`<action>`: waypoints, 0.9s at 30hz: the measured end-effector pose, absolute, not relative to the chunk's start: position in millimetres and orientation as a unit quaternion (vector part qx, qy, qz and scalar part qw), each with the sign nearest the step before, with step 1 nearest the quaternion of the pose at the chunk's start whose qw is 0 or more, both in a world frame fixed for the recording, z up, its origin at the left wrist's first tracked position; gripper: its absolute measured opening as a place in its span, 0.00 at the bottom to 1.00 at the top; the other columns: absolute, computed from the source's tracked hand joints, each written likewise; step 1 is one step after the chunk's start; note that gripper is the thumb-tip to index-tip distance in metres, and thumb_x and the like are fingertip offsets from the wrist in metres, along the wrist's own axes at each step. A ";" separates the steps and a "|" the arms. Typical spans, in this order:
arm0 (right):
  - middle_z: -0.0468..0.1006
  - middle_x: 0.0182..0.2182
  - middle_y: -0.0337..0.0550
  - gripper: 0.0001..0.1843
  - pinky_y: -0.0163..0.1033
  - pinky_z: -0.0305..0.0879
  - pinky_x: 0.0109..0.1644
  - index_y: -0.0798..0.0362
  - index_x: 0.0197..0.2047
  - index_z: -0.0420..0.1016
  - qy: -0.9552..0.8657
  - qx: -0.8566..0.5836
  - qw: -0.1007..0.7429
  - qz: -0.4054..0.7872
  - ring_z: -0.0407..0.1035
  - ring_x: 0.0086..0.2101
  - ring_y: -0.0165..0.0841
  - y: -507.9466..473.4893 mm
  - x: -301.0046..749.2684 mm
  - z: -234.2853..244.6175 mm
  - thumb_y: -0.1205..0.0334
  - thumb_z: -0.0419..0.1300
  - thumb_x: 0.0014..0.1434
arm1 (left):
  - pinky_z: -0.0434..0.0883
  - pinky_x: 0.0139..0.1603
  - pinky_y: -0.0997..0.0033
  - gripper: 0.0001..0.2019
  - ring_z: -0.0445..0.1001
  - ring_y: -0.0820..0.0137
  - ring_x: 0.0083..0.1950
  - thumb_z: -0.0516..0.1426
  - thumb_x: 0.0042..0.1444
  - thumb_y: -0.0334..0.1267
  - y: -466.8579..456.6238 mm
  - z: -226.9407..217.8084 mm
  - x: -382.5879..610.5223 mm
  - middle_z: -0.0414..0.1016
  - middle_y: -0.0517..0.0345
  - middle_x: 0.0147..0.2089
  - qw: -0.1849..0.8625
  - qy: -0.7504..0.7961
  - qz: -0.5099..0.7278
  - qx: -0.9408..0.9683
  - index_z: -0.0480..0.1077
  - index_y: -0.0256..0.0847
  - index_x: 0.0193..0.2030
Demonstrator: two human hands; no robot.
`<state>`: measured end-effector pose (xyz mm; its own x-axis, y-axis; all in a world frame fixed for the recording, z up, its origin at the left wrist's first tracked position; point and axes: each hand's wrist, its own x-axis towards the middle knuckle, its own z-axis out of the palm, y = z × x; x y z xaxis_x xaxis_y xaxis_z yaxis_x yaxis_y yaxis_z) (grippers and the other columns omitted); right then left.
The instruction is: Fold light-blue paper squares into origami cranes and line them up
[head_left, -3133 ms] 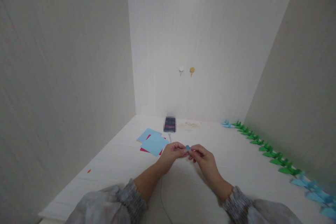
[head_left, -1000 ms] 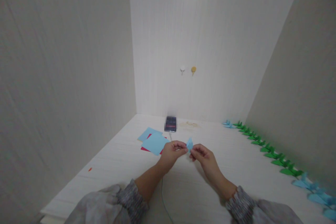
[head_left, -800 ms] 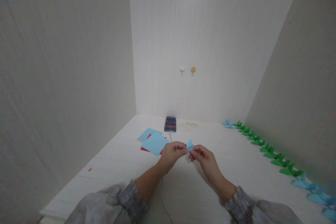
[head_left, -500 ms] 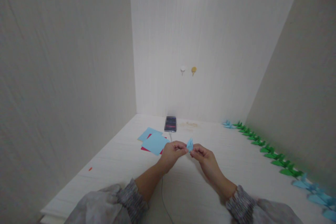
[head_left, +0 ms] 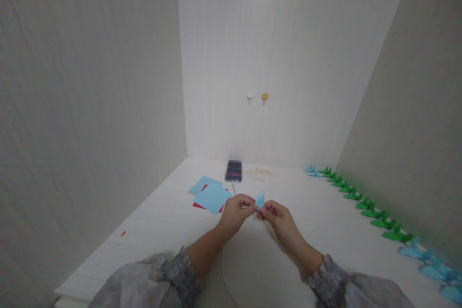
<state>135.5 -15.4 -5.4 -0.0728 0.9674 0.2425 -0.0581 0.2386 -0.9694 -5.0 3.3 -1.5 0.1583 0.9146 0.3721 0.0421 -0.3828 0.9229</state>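
Observation:
A small folded piece of light blue paper is held up between my hands above the white table. My left hand pinches its left side between thumb and fingers, a ring on one finger. From the right, my right hand grips its lower edge with thumb and curled fingers. The folded paper has a pointed tip upward; its lower part is partly hidden by my fingertips. Left of my left hand lie flat light blue paper squares, with red paper showing from beneath.
A phone leans at the back, with a white cable running toward me. Along the right wall runs a row of folded paper figures, green and blue. A small red scrap lies at left. Two hooks hang on the back wall.
My right fingers have shifted slightly left and down, to the bottom of the folded blue paper. The left hand keeps its pinch. The whole view has moved a little.

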 end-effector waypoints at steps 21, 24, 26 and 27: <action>0.70 0.17 0.39 0.09 0.33 0.57 0.28 0.56 0.22 0.66 -0.551 -0.441 0.566 0.427 0.63 0.22 0.28 -18.7 132.7 -1.4 0.59 0.59 0.44 | 0.63 0.30 0.75 0.06 0.68 0.74 0.28 0.58 0.36 0.35 1.2 0.1 0.7 0.71 0.58 0.26 0.481 0.375 0.546 0.574 0.67 0.35 0.23; 0.69 0.17 0.37 0.10 0.33 0.57 0.27 0.55 0.23 0.63 -0.542 -0.429 0.577 0.435 0.63 0.21 0.28 -18.8 131.9 -1.4 0.60 0.60 0.43 | 0.63 0.30 0.76 0.06 0.67 0.74 0.27 0.58 0.37 0.34 0.3 1.3 1.4 0.70 0.59 0.25 0.489 0.363 0.550 0.571 0.66 0.35 0.23; 0.68 0.17 0.35 0.12 0.33 0.57 0.27 0.54 0.24 0.60 -0.532 -0.409 0.590 0.449 0.62 0.21 0.28 -18.8 131.2 -1.5 0.60 0.61 0.42 | 0.63 0.29 0.76 0.06 0.66 0.75 0.26 0.58 0.37 0.34 -0.3 2.0 1.6 0.68 0.60 0.23 0.498 0.354 0.548 0.571 0.66 0.35 0.23; 0.67 0.17 0.34 0.13 0.33 0.57 0.26 0.53 0.25 0.59 -0.528 -0.396 0.596 0.457 0.62 0.20 0.28 -18.8 130.9 -1.6 0.61 0.62 0.41 | 0.62 0.29 0.77 0.06 0.66 0.76 0.26 0.58 0.37 0.33 -0.4 2.2 1.6 0.68 0.60 0.23 0.506 0.347 0.545 0.571 0.65 0.35 0.24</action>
<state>130.9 -18.8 -1.6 0.0254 0.9631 0.2679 -0.1257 0.2689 -0.9549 1.6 -0.4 2.2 0.1641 0.9482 0.2719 -0.1549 -0.2475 0.9564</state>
